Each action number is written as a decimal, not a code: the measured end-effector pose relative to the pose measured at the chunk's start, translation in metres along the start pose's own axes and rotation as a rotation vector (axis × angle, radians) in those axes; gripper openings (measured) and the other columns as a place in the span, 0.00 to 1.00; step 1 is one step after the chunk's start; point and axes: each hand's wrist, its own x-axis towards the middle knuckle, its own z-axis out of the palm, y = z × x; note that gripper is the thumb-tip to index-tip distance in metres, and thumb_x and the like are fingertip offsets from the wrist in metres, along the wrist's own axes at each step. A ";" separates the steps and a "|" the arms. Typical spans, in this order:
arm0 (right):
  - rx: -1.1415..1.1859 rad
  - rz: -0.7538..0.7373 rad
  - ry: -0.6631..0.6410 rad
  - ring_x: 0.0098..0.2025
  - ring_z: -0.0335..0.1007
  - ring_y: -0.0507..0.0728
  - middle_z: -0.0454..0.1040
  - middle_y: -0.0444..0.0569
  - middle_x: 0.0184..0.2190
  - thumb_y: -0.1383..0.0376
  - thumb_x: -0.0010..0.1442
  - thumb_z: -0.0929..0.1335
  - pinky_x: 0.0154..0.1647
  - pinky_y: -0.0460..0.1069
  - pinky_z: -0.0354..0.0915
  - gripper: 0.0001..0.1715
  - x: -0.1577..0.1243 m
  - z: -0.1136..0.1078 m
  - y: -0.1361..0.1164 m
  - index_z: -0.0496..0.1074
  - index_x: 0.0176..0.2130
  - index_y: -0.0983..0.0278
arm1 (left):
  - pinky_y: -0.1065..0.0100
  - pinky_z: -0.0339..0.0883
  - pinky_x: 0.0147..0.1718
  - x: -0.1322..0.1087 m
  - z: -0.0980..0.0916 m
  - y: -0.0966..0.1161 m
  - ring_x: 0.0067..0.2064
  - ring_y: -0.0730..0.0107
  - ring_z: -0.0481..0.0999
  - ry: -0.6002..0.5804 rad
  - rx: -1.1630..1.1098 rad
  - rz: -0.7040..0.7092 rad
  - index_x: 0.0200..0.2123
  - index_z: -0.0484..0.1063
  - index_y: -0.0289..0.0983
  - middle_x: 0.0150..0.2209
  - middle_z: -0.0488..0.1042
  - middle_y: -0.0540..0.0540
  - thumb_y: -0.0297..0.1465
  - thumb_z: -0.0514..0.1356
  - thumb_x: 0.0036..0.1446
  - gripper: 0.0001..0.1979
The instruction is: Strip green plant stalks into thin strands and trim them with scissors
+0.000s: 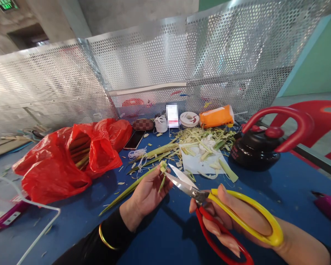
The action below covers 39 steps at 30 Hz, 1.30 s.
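Observation:
Between the fingertips of my left hand is a small piece of green plant, pale at the top with a thin strip hanging down. My right hand grips a pair of scissors with one yellow and one red handle. Their blades are parted, and the tips point at the plant piece, close to my left fingertips. Whether a blade touches it, I cannot tell. Long green stalks lie on the blue table just behind my left hand.
A red plastic bag with stalks stands at left, a phone beside it. Cut scraps and white paper lie ahead. A ribbon spool, orange packet and black pot stand farther back, before a perforated metal screen.

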 end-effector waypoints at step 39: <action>-0.017 -0.024 0.098 0.15 0.61 0.46 0.68 0.46 0.25 0.40 0.60 0.58 0.15 0.41 0.61 0.36 -0.002 -0.001 0.002 0.70 0.46 0.67 | 0.68 0.74 0.31 -0.005 0.001 -0.001 0.26 0.75 0.72 -0.075 0.037 0.035 0.30 0.70 0.32 0.26 0.71 0.48 0.29 0.51 0.63 0.12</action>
